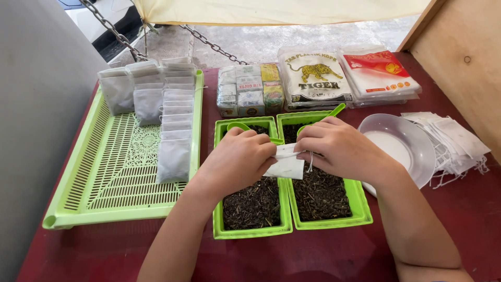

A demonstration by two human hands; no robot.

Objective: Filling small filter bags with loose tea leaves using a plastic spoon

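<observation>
Left hand (237, 159) and right hand (336, 149) both pinch one white tea bag (286, 166) over two green tubs (284, 198) of loose tea.

red table (323, 250) | green tray (73, 209) | two leaf tubs (250, 232) | white plate (417, 141) | packets (250, 89)

Both bare forearms rise from the lower edge, the left from 7 o'clock, the right from 4 o'clock, converging at centre. The left hand (237, 159) is curled knuckles-up, fingers (266, 150) pinched shut. The right hand (339, 149) lies palm-down, fingers pinched towards 9 o'clock.
</observation>
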